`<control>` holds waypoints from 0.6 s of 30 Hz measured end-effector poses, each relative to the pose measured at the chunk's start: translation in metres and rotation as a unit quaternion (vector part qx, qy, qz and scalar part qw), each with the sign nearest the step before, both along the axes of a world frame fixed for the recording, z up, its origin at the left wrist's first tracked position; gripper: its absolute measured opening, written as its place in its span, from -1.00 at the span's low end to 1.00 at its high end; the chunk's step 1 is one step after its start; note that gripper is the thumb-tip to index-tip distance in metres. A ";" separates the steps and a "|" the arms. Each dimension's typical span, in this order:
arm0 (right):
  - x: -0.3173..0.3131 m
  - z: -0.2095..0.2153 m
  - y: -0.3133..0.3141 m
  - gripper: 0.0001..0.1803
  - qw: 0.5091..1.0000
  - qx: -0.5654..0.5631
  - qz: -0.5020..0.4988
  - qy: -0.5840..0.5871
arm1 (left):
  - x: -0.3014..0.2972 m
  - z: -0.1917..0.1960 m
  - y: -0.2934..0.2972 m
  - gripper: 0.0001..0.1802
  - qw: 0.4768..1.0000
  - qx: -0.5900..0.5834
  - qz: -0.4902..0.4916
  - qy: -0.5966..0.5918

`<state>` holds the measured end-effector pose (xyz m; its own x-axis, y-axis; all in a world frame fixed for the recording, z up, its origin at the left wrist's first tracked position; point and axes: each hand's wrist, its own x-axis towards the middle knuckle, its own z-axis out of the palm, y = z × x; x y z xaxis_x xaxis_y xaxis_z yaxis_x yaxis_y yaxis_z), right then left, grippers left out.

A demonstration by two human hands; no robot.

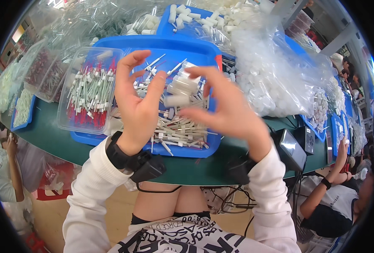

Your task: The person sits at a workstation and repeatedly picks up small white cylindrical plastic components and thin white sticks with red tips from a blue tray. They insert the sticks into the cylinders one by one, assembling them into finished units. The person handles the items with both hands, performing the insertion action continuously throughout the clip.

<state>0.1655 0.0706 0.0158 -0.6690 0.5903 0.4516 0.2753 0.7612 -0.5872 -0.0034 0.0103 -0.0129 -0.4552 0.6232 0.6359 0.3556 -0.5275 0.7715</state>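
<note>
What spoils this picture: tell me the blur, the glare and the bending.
In the head view, the right hand is smeared, while the left hand looks crisper; in the head view too, glare streaks the clear plastic bag, and the green table has its near edge bowed by the fisheye.

The left hand [138,103] and the blurred right hand [227,103], thumbs apart from fingers, are above a blue tray [147,44] of thin pale rods [182,134]. White cylinders [182,87] show between them. A clear box [63,114] of red-and-white pieces [90,95] sits left; a clear bag [267,80] bulges at right.
</note>
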 end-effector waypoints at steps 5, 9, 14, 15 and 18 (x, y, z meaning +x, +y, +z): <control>0.043 0.010 0.056 -0.78 0.977 0.110 -0.134 -0.127 | 0.002 0.001 0.001 -0.66 0.999 -0.026 0.008 0.020; 0.034 -0.006 0.055 -0.82 0.922 0.210 -0.188 -0.264 | -0.004 -0.006 0.003 -0.65 0.999 -0.033 -0.004 0.015; 0.040 0.000 0.052 -0.81 0.938 0.179 -0.232 -0.184 | -0.004 -0.008 0.004 -0.62 0.998 -0.029 0.026 0.050; 0.043 0.003 0.050 -0.81 0.927 0.200 -0.269 -0.166 | -0.005 -0.007 0.003 -0.62 0.998 -0.025 0.032 0.053; 0.046 0.012 0.042 -0.81 0.889 0.235 -0.380 -0.099 | 0.000 -0.003 0.000 -0.53 0.999 -0.027 0.010 -0.016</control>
